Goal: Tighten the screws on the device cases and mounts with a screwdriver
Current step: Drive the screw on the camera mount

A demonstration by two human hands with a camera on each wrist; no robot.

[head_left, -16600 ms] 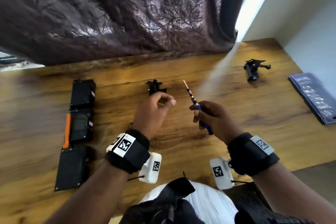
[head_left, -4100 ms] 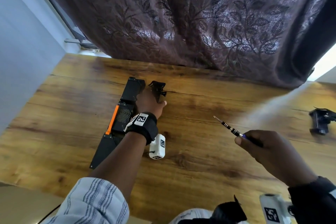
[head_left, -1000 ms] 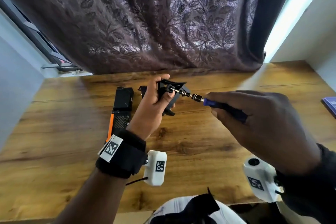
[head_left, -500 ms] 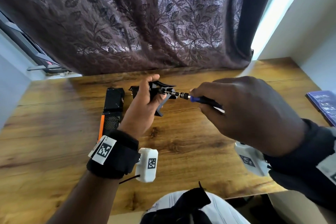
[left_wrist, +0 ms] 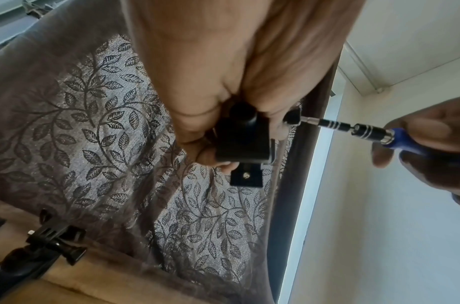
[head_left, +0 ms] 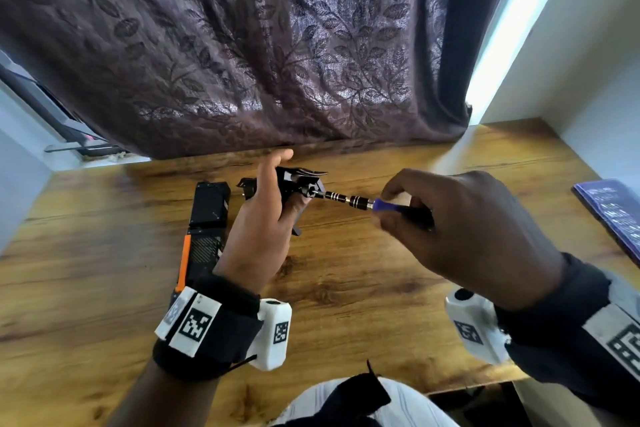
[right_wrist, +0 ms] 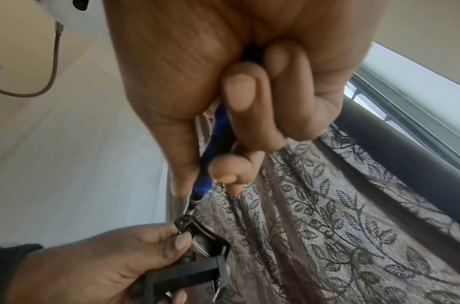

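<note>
My left hand [head_left: 266,218] [right_wrist: 99,265] holds a small black mount [head_left: 301,184] [left_wrist: 243,142] [right_wrist: 197,261] lifted above the wooden table [head_left: 363,288], thumb and fingers curled round it. My right hand [head_left: 460,236] [right_wrist: 249,102] pinches a screwdriver [head_left: 356,200] [left_wrist: 353,129] [right_wrist: 211,164] with a blue handle and a ringed metal shaft. Its tip sits in a screw on the mount's right side. Black device cases [head_left: 207,218] lie in a row on the table to the left, one with an orange edge.
A second black mount [left_wrist: 54,240] lies on the table beyond the cases. A dark leaf-patterned curtain [head_left: 277,45] hangs along the table's far edge. A blue booklet [head_left: 613,215] lies at the right edge, near the white wall.
Both hands stay joined at the mount with the driver tip in the screw. My right hand has turned slightly on the handle; the camera view has shifted a little.
</note>
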